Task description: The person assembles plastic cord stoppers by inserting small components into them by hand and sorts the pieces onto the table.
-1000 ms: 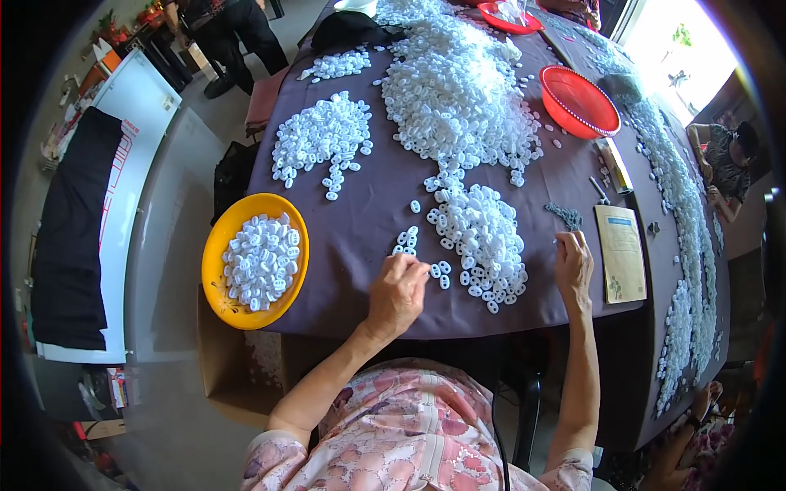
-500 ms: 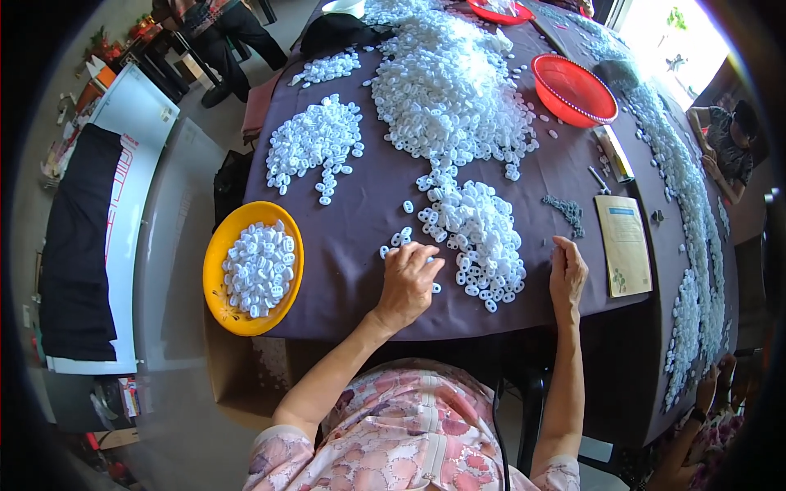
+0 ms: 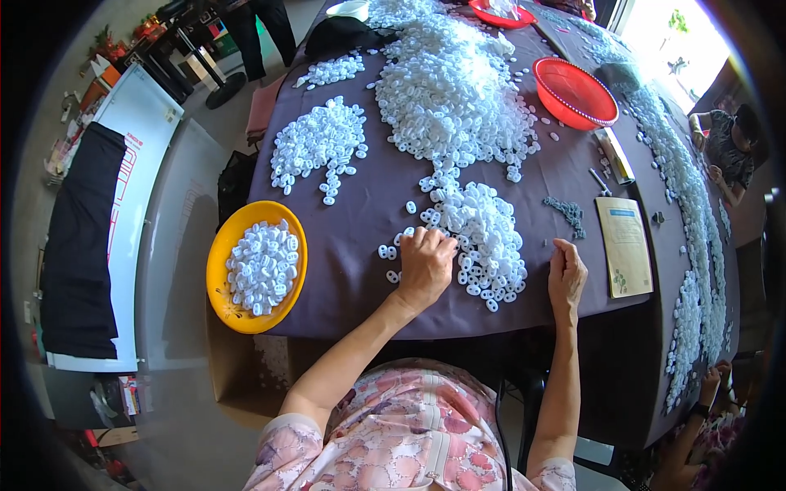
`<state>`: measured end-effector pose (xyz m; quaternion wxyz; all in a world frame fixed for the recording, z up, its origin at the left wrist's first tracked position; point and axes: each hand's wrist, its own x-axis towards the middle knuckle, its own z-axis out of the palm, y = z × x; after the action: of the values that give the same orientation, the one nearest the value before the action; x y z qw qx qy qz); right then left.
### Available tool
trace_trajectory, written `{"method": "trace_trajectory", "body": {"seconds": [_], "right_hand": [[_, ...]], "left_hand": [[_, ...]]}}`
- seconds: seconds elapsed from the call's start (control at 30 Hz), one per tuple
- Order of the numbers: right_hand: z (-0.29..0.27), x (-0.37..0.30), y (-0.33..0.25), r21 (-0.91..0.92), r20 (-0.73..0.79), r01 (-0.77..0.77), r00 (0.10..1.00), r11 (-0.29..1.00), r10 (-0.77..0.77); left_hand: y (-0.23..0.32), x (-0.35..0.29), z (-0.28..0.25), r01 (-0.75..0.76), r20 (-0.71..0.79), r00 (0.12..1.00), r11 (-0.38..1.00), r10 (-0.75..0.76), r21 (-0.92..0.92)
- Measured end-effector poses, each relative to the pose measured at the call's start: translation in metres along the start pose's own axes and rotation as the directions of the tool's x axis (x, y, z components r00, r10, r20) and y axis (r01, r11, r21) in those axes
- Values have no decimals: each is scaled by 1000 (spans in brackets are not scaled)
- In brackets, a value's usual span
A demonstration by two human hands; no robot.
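My left hand (image 3: pixel 427 266) is at the left edge of the near pile of small white oval plastic pieces (image 3: pixel 491 245), each with two holes. Its fingers curl downward and their tips are hidden, so whatever they grip does not show. A few loose white pieces (image 3: pixel 392 252) lie just left of it. To the pile's right, my right hand (image 3: pixel 566 277) rests on its side with the fingers curled in; anything inside is hidden. By its fingertips is a cluster of small grey pieces (image 3: pixel 569 214). A yellow bowl (image 3: pixel 219 296) at the left holds more white pieces.
A large white heap (image 3: pixel 450 98) spreads behind the near pile, with a smaller pile (image 3: pixel 315 139) to its left. A red basket (image 3: pixel 565 94), a tan booklet (image 3: pixel 624 245) and a pen (image 3: pixel 600 182) lie rightward. Other people work along the right side.
My left hand has shifted right and slightly up, against the near pile, uncovering loose pieces on its left. My right hand stays put. A person in the background has moved.
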<state>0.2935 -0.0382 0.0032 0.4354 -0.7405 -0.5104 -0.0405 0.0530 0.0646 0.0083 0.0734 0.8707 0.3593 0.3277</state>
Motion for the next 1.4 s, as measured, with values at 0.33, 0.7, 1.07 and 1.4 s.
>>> {"method": "trace_trajectory", "body": {"seconds": [0.33, 0.7, 1.07, 1.4], "right_hand": [[-1, 2, 2, 85, -15, -101, 995, 991, 103], [-5, -1, 3, 264, -108, -145, 978, 954, 178], [17, -79, -123, 665, 431, -337, 902, 667, 26], [31, -92, -145, 720, 541, -544, 829, 431, 144]], "left_hand": [[4, 10, 11, 123, 104, 986, 991, -128, 51], [18, -23, -38, 570, 411, 807, 376, -425, -730], [15, -67, -48, 654, 695, 646, -240, -316, -717], [13, -75, -42, 639, 709, 671, -316, -215, -701]]}}
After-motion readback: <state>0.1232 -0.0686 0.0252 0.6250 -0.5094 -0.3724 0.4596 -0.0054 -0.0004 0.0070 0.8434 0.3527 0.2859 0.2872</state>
